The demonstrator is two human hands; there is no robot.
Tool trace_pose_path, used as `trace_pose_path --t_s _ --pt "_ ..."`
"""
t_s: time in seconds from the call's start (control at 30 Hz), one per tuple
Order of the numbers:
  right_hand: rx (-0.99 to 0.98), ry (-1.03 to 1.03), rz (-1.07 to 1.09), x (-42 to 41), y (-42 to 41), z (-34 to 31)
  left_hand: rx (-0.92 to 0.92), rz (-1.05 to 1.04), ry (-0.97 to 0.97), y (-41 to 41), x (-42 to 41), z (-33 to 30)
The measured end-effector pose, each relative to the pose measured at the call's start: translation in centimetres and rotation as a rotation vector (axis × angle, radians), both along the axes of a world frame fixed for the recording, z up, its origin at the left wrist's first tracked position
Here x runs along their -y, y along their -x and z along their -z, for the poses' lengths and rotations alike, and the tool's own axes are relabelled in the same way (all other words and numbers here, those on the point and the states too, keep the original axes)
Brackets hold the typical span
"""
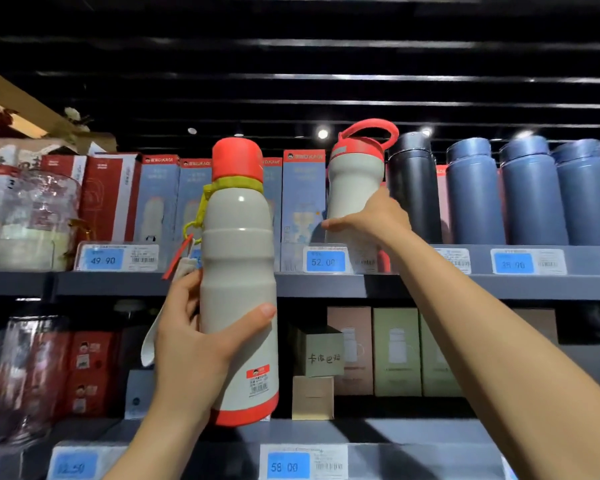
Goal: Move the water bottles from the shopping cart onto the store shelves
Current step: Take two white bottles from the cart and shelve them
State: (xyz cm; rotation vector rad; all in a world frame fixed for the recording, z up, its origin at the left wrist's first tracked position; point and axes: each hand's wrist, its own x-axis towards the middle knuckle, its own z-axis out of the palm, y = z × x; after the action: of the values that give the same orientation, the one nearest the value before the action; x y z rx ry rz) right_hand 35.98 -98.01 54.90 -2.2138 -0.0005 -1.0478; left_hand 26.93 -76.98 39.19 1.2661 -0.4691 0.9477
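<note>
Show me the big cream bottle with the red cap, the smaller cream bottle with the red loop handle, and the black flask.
Big cream bottle with red cap (238, 271), head view, mid body.
Smaller cream bottle with red loop handle (352, 188), head view, upper body.
Black flask (414, 188), head view, mid body.

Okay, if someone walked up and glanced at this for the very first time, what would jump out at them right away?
Front and centre, the left hand grips a tall cream bottle with a red cap, held up in front of the shelves. To its right, the right hand holds a smaller cream bottle with a red loop handle on the upper shelf, beside a row of dark and blue flasks.
</note>
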Motion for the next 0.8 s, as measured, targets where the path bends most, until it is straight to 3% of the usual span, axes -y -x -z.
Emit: trace_pose_path --t_s 0.8 --pt "0.019 0.116 0.202 -0.8 -0.7 0.5 -0.001 0.046 -0.028 -0.7 1.1 -0.3"
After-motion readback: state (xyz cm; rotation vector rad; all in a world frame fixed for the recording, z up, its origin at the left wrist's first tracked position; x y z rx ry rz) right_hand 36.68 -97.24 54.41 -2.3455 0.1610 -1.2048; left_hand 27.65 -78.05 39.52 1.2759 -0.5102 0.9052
